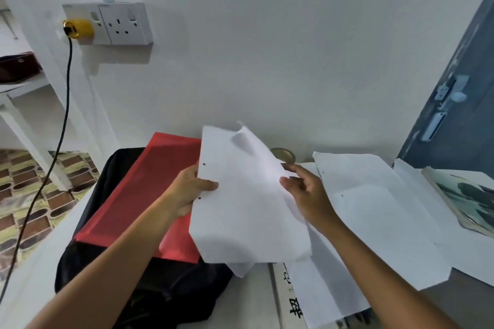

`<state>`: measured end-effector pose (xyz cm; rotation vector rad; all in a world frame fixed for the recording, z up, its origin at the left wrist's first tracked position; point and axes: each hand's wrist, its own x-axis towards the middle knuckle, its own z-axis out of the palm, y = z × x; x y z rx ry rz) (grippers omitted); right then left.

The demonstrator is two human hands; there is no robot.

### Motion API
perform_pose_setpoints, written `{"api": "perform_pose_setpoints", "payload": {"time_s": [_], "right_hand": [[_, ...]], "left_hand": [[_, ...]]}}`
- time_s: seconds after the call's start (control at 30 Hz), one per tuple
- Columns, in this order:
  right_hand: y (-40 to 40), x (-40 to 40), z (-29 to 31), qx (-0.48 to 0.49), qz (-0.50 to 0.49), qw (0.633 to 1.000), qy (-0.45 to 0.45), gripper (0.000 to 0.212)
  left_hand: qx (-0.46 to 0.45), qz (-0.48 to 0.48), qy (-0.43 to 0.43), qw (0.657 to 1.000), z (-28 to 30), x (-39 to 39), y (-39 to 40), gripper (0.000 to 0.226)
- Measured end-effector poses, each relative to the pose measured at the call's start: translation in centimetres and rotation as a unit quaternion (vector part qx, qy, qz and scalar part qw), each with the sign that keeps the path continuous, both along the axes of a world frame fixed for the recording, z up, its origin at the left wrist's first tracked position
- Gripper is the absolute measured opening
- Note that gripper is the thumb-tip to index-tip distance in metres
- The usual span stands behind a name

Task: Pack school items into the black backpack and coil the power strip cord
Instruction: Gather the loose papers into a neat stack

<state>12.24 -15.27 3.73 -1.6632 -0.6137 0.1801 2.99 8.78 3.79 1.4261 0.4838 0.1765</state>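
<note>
Head: papers (pixel 248 203) btwn both hands

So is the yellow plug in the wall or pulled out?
In. The yellow plug sits in the left wall socket, its black cord hanging down.

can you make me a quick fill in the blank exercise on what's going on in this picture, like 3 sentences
1. Both the left hand and the right hand hold sheets of ____ paper.
2. The ____ folder lies on the black backpack.
3. A ____ plug sits in the wall socket.

Missing words: white; red; yellow
</note>
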Motion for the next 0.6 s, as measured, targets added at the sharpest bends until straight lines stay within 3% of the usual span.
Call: {"api": "perform_pose_setpoints", "payload": {"time_s": [0.03, 0.1, 0.17, 0.2, 0.27, 0.37, 0.5, 0.6], "right_hand": [[0.1, 0.3, 0.1, -0.004, 0.001, 0.999, 0.037, 0.017], [-0.3, 1.8, -0.4, -0.008, -0.078, 0.993, 0.082, 0.024], [-1.6, 4.4, -1.4, -0.143, -0.2, 0.969, 0.002, 0.025], [-2.5, 5.3, -1.8, -0.244, -0.239, 0.939, -0.044, 0.023], [-3.6, 6.6, -2.7, -0.382, -0.248, 0.887, -0.071, 0.029], [-3.2, 6.5, -3.4, -0.472, -0.207, 0.855, -0.054, 0.048], [-0.9, 5.2, -4.0, -0.334, -0.177, 0.924, -0.057, 0.03], [0.9, 4.1, -3.3, -0.203, -0.134, 0.97, 0.01, 0.021]], "left_hand": [[0.014, 0.033, -0.008, 0.999, 0.0, -0.4, 0.3, 0.034], [0.045, 0.087, -0.011, 0.995, 0.0, -1.2, 1.4, 0.032], [0.046, 0.112, -0.008, 0.993, 0.1, -2.1, 2.4, 0.029], [0.046, 0.118, -0.003, 0.992, 0.1, -2.4, 2.9, 0.028], [0.042, 0.129, -0.001, 0.991, 0.1, -3.1, 3.5, 0.027], [0.019, 0.141, -0.014, 0.99, 0.0, -3.3, 3.9, 0.028], [0.015, 0.15, -0.013, 0.988, -0.3, -3.2, 3.2, 0.028], [0.005, 0.158, -0.021, 0.987, -0.3, -3.1, 2.9, 0.028]]}}
